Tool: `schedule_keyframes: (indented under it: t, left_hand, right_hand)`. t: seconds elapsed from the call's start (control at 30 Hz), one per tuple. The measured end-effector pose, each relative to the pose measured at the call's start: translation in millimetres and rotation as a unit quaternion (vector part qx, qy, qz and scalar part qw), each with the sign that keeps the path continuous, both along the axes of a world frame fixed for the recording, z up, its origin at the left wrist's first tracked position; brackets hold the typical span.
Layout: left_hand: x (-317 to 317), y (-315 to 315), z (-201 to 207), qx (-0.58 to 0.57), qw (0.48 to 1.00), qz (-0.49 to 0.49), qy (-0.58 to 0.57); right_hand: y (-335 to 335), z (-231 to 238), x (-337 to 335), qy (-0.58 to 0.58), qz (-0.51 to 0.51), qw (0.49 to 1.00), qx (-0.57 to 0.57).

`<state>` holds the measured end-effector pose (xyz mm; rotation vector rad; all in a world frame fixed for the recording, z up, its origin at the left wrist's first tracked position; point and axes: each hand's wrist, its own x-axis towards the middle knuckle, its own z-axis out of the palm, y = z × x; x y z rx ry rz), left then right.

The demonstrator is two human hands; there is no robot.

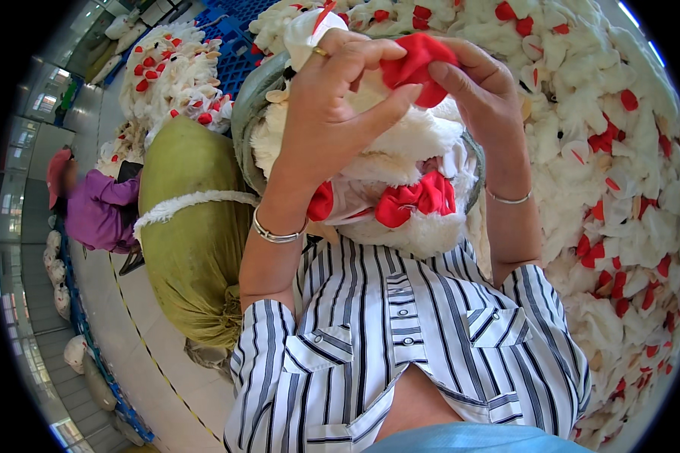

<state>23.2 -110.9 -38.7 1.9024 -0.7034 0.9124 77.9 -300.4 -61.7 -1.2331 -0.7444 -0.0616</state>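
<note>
A small red fabric piece (417, 66), soft and folded, is held up between my two hands. The fingers of my right hand (485, 94) are closed on its right side, the thumb pressing its front. My left hand (332, 102) grips its left edge, index finger above and thumb below. Beyond the left fingers shows a white fabric part (310, 34) with a red strip; whether it joins the red piece I cannot tell. Below my hands, white plush pieces (423, 147) with red parts (415, 200) fill a greenish round-rimmed container (243, 113) against my body.
A stuffed olive-green sack (193, 226) stands at my left, a white fluffy strip (193, 204) across it. White-and-red plush pieces (582, 166) are heaped on the right, with another heap (166, 68) far left near blue plastic pallets (227, 34). A person in purple (102, 208) sits at far left.
</note>
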Motion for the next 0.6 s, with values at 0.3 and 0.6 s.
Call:
schedule_keyframes:
  t: [0.3,0.6]
  left_hand:
    - [10.4,13.8,-14.8,-0.145,0.974,-0.048,0.165]
    - [2.7,25.4,6.8,-0.088,0.982,-0.040,0.161]
  right_hand:
    - [8.2,8.7,-0.6,0.001,0.030,1.000,0.000]
    - [14.4,36.3,-7.0,-0.148,-0.155,0.962,-0.172]
